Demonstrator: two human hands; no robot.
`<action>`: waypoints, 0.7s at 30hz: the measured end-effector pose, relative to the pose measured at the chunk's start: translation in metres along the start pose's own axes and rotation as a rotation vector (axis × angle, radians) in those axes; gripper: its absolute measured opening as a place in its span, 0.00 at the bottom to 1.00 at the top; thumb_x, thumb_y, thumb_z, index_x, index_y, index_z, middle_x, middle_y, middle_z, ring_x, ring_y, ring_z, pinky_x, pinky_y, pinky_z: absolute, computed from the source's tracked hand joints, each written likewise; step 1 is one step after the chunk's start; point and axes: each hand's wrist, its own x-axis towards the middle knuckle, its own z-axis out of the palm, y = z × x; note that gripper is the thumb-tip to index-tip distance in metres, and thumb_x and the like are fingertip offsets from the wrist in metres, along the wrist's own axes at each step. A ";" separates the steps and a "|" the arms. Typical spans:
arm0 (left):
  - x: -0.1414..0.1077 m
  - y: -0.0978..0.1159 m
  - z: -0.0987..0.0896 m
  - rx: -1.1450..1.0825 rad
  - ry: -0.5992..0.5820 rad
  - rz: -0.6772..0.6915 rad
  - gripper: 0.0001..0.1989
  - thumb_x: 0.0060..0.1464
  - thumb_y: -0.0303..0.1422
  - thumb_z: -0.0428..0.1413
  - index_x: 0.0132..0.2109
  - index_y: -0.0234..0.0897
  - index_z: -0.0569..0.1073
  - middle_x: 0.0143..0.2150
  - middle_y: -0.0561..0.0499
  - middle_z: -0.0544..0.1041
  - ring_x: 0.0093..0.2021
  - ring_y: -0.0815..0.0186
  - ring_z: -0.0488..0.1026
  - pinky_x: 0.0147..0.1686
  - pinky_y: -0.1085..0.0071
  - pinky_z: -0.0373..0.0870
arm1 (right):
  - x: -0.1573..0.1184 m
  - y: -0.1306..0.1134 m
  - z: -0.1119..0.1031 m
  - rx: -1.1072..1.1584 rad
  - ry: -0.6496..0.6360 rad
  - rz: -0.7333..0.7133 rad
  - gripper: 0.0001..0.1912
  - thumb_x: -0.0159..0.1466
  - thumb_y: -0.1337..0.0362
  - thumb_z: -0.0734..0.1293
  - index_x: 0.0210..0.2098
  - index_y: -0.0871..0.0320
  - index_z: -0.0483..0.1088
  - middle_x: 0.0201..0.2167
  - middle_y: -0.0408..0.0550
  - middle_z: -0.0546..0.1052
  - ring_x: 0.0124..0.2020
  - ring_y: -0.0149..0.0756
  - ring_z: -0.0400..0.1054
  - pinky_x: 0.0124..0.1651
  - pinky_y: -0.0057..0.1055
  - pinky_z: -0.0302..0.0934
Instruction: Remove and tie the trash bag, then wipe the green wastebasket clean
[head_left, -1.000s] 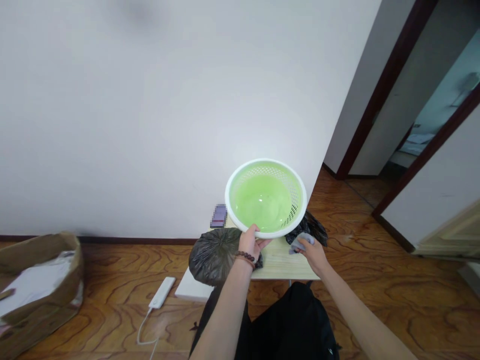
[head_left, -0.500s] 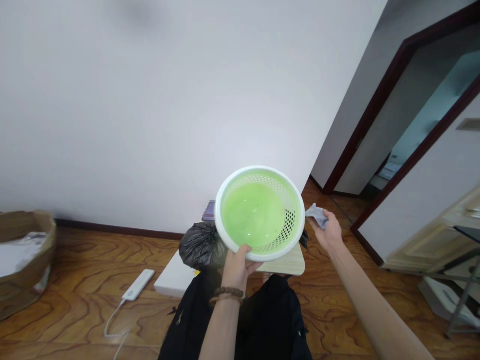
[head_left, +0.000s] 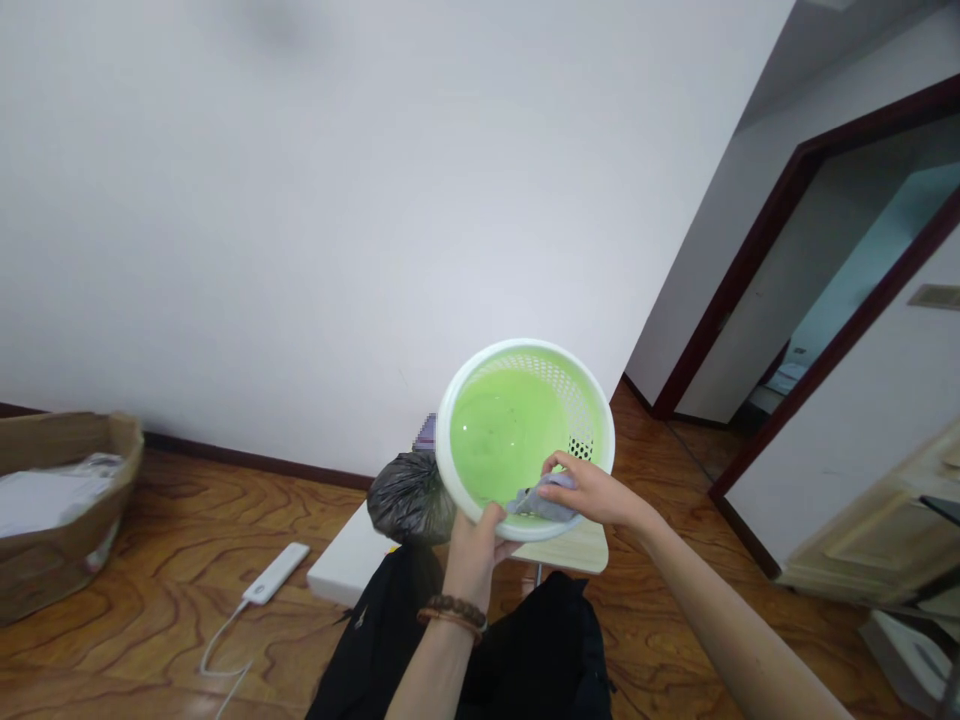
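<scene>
A round green basket with a white rim and perforated sides is tilted toward me above my lap. My left hand grips its near rim, thumb on top and fingers underneath. A grey cloth is bunched in my right hand, which presses it against the inside of the basket's near right wall. The cloth's left end lies close to my left thumb.
Behind the basket are a black plastic bag, a white surface and a pale wooden board. On the floor at left are a cardboard box with papers and a white power strip. A doorway stands at right.
My right hand has moved left with the cloth, from outside the basket's right edge to inside it. My left hand still holds the rim. The view has shifted slightly.
</scene>
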 end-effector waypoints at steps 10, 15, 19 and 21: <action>-0.007 0.004 0.006 0.008 0.014 0.019 0.24 0.46 0.23 0.53 0.53 0.37 0.64 0.43 0.44 0.74 0.36 0.66 0.75 0.34 0.67 0.74 | 0.007 -0.012 0.039 -0.387 0.299 0.085 0.14 0.57 0.53 0.66 0.36 0.57 0.65 0.38 0.50 0.67 0.40 0.39 0.63 0.42 0.32 0.55; -0.016 0.009 0.010 0.024 0.000 0.033 0.23 0.47 0.23 0.53 0.52 0.36 0.64 0.43 0.43 0.74 0.34 0.66 0.75 0.33 0.66 0.74 | -0.003 -0.016 0.029 -0.587 0.253 0.272 0.25 0.62 0.45 0.55 0.38 0.61 0.69 0.38 0.59 0.71 0.43 0.48 0.63 0.44 0.39 0.53; -0.015 0.007 0.009 0.065 0.011 0.024 0.22 0.46 0.23 0.54 0.50 0.35 0.65 0.45 0.41 0.73 0.35 0.65 0.75 0.32 0.66 0.74 | 0.001 -0.010 0.020 -0.495 -0.028 0.220 0.15 0.59 0.52 0.62 0.33 0.59 0.69 0.33 0.52 0.74 0.37 0.42 0.66 0.37 0.32 0.53; -0.011 0.004 0.007 0.072 -0.002 0.024 0.22 0.45 0.24 0.54 0.50 0.35 0.66 0.45 0.42 0.74 0.35 0.65 0.75 0.33 0.66 0.74 | 0.006 -0.007 0.017 -0.418 0.016 0.172 0.11 0.58 0.56 0.63 0.33 0.58 0.67 0.33 0.50 0.74 0.35 0.38 0.66 0.35 0.29 0.52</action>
